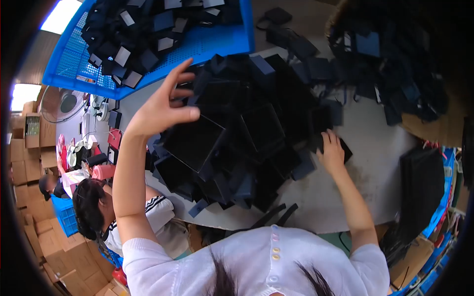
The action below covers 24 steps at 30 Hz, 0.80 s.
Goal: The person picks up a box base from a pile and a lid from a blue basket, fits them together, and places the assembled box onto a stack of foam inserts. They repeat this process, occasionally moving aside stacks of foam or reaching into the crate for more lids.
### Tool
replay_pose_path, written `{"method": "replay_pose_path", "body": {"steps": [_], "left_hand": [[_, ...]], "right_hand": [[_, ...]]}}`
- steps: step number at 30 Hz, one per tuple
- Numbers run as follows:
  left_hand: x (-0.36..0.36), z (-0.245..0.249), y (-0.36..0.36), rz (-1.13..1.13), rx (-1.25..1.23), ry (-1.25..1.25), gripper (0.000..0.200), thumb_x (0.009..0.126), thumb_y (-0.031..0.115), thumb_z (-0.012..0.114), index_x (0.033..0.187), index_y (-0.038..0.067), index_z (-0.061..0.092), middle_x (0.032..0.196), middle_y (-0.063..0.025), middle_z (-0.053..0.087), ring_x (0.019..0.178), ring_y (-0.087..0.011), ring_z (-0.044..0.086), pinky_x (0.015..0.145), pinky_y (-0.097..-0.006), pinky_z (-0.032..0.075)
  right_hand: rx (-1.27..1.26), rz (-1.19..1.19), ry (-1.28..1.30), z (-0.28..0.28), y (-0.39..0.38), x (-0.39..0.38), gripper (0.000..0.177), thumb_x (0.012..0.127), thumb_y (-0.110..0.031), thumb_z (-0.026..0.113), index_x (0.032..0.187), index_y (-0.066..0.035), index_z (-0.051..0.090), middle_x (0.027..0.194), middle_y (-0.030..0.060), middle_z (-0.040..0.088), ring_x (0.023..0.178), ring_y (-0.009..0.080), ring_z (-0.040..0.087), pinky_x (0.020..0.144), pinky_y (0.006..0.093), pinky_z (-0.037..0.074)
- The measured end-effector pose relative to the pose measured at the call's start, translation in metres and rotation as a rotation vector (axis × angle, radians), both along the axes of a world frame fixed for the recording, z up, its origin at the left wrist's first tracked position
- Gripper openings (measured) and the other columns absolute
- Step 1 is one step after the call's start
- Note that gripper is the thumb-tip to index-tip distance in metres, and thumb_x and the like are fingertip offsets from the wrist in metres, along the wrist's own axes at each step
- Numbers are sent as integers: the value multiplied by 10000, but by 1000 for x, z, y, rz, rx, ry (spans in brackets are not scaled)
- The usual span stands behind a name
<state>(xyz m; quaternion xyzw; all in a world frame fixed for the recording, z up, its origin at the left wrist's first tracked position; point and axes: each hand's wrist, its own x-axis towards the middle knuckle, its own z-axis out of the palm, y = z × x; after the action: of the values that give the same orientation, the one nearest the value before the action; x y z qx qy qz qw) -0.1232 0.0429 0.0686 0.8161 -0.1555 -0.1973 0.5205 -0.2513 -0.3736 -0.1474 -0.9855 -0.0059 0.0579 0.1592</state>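
A large heap of black open-topped boxes lies on the table in front of me. My left hand is raised at the heap's upper left side, with its fingers spread and nothing visible in them. On the right side of the heap, my right hand has its fingers over a small black box, partly hidden under the hand. The dark boxes blend together, so single edges are hard to make out.
A blue plastic crate full of small dark and white-faced pieces stands at the upper left. Another dark pile sits at the upper right. A seated person, a fan and cardboard boxes are at left.
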Motion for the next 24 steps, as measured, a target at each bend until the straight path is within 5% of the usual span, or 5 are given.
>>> {"method": "replay_pose_path", "body": {"steps": [11, 17, 20, 22, 24], "left_hand": [[354, -245, 32, 789, 410, -8, 873, 727, 411, 764, 1411, 43, 365, 1245, -222, 557, 1115, -383, 555, 950, -417, 467], [466, -260, -6, 1227, 65, -58, 964, 642, 348, 831, 1341, -25, 282, 1226, -273, 540, 1142, -391, 551, 988, -407, 452], [465, -249, -14, 1470, -105, 70, 874, 638, 304, 833, 1267, -11, 315, 1229, -261, 546, 1076, -390, 587, 955, -413, 479], [435, -231, -19, 1551, -340, 228, 752, 635, 209, 815, 1229, -58, 440, 1191, -206, 558, 948, -289, 587, 821, -416, 484], [409, -249, 28, 1065, -133, 301, 576, 660, 223, 787, 1152, 27, 558, 1152, -132, 587, 859, -266, 588, 805, -464, 449]], "right_hand": [[205, -99, -156, -54, 15, 13, 1029, 500, -126, 900, 1368, -73, 349, 1517, 227, 182, 1334, 459, 310, 1067, 481, 358], [321, -308, -217, -81, 1, -25, 979, 559, -13, 850, 1383, -35, 321, 1377, 191, 365, 1226, 391, 408, 1019, 436, 377], [664, -835, 1, -53, 15, -27, 1101, 595, 207, 702, 1489, -105, 140, 1241, 109, 388, 1053, 253, 504, 890, 362, 446], [780, -895, 27, -28, 15, -28, 825, 833, -262, 718, 1477, -112, 225, 1435, 216, 374, 1317, 351, 379, 1087, 498, 295], [869, -992, -82, -13, 26, -28, 846, 730, -36, 714, 1446, -73, 266, 1305, 156, 428, 1149, 283, 461, 970, 413, 378]]}}
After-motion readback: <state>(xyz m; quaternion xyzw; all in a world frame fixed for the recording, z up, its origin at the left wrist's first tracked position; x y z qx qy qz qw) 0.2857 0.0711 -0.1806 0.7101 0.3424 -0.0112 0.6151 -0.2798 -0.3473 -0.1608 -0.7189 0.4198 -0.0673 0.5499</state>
